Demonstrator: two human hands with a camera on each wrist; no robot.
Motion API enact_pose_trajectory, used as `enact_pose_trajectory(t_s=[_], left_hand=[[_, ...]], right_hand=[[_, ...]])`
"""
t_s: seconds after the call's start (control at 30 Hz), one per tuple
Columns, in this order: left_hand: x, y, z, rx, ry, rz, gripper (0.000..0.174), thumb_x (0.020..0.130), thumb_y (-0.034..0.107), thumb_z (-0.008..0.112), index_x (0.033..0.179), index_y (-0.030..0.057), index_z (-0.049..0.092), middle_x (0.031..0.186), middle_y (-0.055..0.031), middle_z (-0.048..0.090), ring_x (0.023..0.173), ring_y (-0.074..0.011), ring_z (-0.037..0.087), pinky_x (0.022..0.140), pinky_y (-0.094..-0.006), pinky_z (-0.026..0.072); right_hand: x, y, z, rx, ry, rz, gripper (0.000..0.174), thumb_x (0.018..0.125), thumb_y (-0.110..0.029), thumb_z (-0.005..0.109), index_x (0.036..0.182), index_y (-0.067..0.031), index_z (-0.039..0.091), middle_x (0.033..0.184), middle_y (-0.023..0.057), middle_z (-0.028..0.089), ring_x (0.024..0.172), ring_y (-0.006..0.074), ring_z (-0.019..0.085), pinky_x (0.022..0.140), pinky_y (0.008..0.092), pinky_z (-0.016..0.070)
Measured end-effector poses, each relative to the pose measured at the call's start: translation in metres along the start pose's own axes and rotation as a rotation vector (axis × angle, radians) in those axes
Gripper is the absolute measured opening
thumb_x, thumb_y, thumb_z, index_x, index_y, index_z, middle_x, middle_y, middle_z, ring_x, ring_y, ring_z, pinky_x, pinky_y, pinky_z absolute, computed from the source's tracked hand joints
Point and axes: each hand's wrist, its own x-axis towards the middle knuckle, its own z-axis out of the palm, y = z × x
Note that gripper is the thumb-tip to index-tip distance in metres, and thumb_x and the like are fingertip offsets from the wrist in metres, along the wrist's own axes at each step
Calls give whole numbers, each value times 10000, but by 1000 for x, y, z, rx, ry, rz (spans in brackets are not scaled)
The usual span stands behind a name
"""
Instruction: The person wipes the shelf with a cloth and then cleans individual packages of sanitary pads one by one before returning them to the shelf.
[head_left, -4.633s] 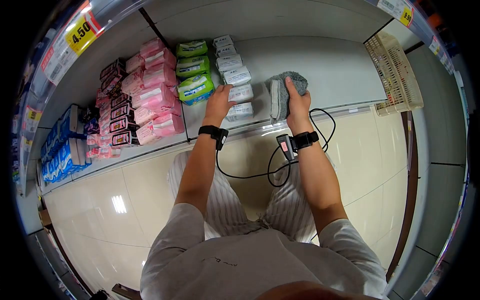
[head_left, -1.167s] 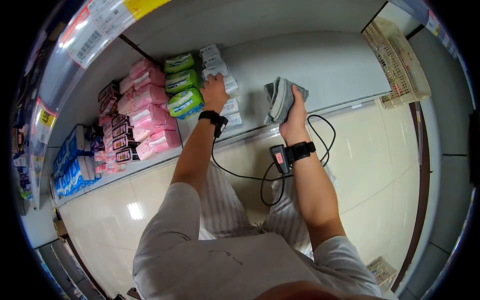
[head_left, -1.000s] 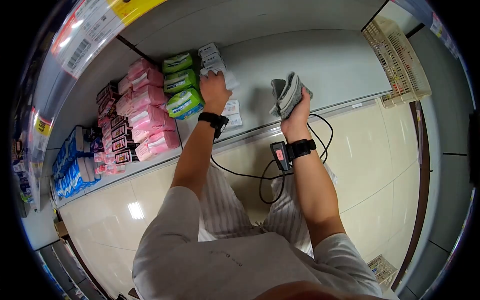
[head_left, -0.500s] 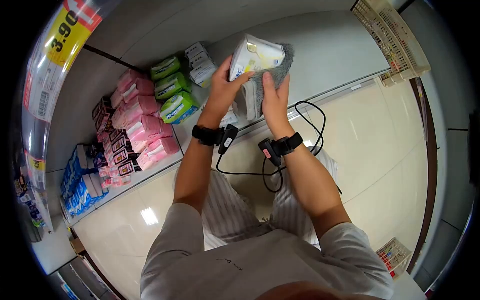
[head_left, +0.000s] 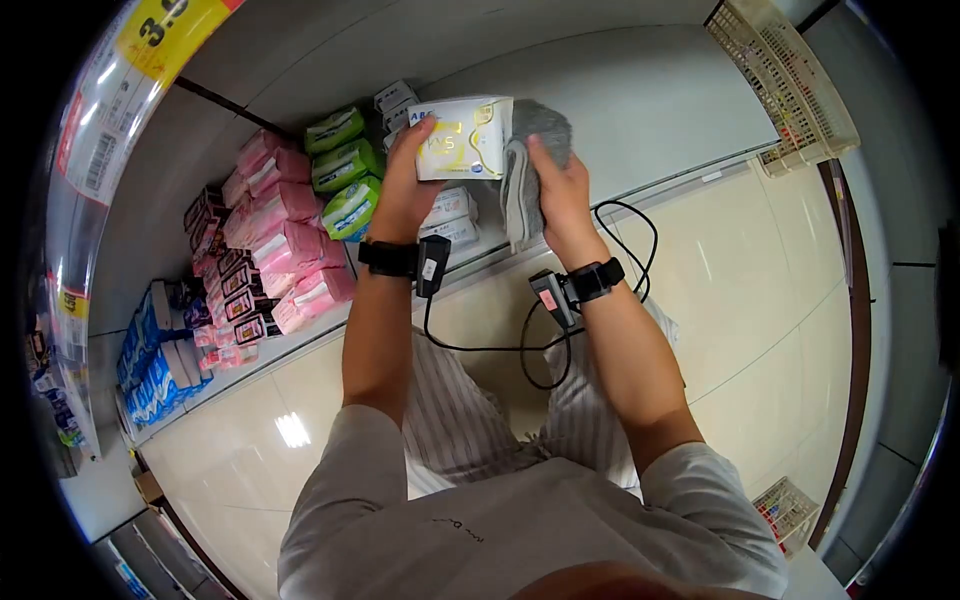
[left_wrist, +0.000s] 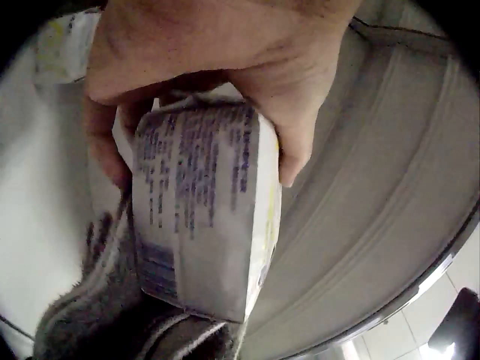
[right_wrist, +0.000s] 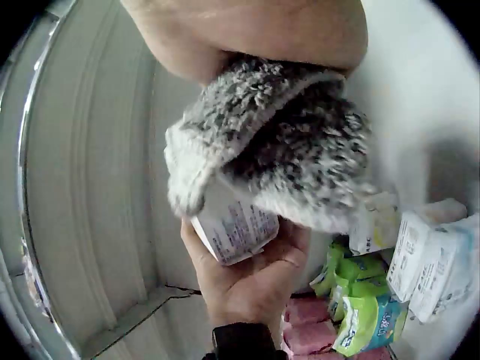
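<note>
My left hand (head_left: pixel 402 190) holds a white-and-yellow pack of sanitary pads (head_left: pixel 462 140), raised over the shelf with its printed front facing up. In the left wrist view, the fingers and thumb span the pack (left_wrist: pixel 199 217), and small print covers the side that shows. A folded grey fluffy cloth (head_left: pixel 522 200) is gripped in my right hand (head_left: pixel 567 195), thumb on top. The cloth lies against the pack's right end. From the right wrist, the cloth (right_wrist: pixel 277 142) overlaps part of the pack (right_wrist: pixel 236 231), with the left hand (right_wrist: pixel 244 289) around the pack's far side.
White packs (head_left: pixel 450 215), green packs (head_left: pixel 342 165) and pink packs (head_left: pixel 290 240) stand in rows on the shelf (head_left: pixel 650 110). Blue packs (head_left: pixel 160 360) are farther left. A cream basket (head_left: pixel 800 100) sits at the right end, another basket (head_left: pixel 785 510) lower right. A cable (head_left: pixel 480 348) links both wrists.
My left hand has taken a white pack from its row and brought it to the cloth. Since half a second ago, the pack has turned level and shifted slightly left.
</note>
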Motion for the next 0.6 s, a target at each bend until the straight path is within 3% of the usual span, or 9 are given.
enact_pose_trajectory(t_s=[0.07, 0.13, 0.2, 0.23, 0.27, 0.33, 0.4, 0.47, 0.6], left_hand=[[-3, 9, -1, 69, -19, 7, 318, 952, 213, 626, 1211, 33, 590, 1115, -72, 666, 1040, -189, 645, 922, -333, 515], [-3, 20, -3, 431, -72, 134, 335, 902, 145, 700, 1188, 3, 598, 1107, -92, 679, 1045, -174, 645, 912, -337, 525], [2, 16, -14, 598, -69, 216, 374, 844, 125, 754, 1161, -23, 620, 1102, -89, 686, 1034, -147, 634, 905, -324, 513], [2, 15, -19, 810, -211, 232, 406, 802, 107, 765, 1154, -37, 625, 1088, -86, 688, 1004, -144, 634, 892, -316, 508], [2, 12, -24, 1019, -356, 241, 438, 759, 88, 776, 1148, -51, 629, 1074, -83, 690, 975, -142, 633, 879, -308, 503], [-1, 9, -20, 1059, -454, 214, 486, 685, 63, 770, 1138, -60, 643, 1065, -78, 690, 936, -151, 629, 869, -298, 494], [-7, 7, -13, 1150, -430, 104, 479, 677, 52, 752, 1135, -49, 653, 1042, -76, 689, 937, -145, 621, 878, -290, 489], [-2, 11, -27, 1146, -485, 171, 454, 688, 58, 760, 1121, -40, 663, 1032, -57, 693, 939, -121, 617, 880, -278, 487], [-8, 26, -22, 1029, -411, 131, 434, 735, 99, 816, 1131, -8, 673, 1047, -28, 695, 959, -111, 622, 875, -271, 492]], right_hand=[[4, 3, -2, 119, 306, -245, 410, 952, -280, 681, 1204, 16, 547, 1148, 93, 651, 987, 164, 612, 884, 304, 481], [0, -6, 1, 56, 329, -377, 460, 917, -289, 723, 1205, 17, 534, 1163, 121, 646, 1025, 184, 607, 901, 311, 476], [-9, -8, 3, -279, 152, -508, 604, 835, -298, 800, 1261, 8, 502, 1183, 150, 631, 1071, 202, 592, 942, 317, 457], [-12, -7, 2, -523, 59, -467, 831, 703, -334, 884, 1333, 1, 456, 1194, 189, 626, 1112, 274, 601, 981, 357, 452], [-14, -5, 4, -521, 57, -462, 831, 703, -334, 884, 1333, 1, 456, 1194, 189, 626, 1112, 274, 601, 981, 357, 452], [-21, -7, 15, -1168, -225, -832, 1003, 610, -379, 917, 1388, 0, 410, 1219, 215, 615, 1121, 357, 607, 981, 410, 466], [-18, -5, 10, -1078, -260, -724, 1075, 543, -399, 931, 1395, 5, 413, 1246, 230, 601, 1133, 406, 594, 992, 445, 466], [-15, -14, 10, -952, -270, -389, 1013, 546, -397, 933, 1349, 22, 479, 1224, 227, 622, 1126, 361, 613, 988, 409, 475], [5, -2, -10, -781, -229, -144, 910, 547, -382, 942, 1244, 65, 564, 1150, 217, 664, 1052, 304, 655, 930, 368, 509]])
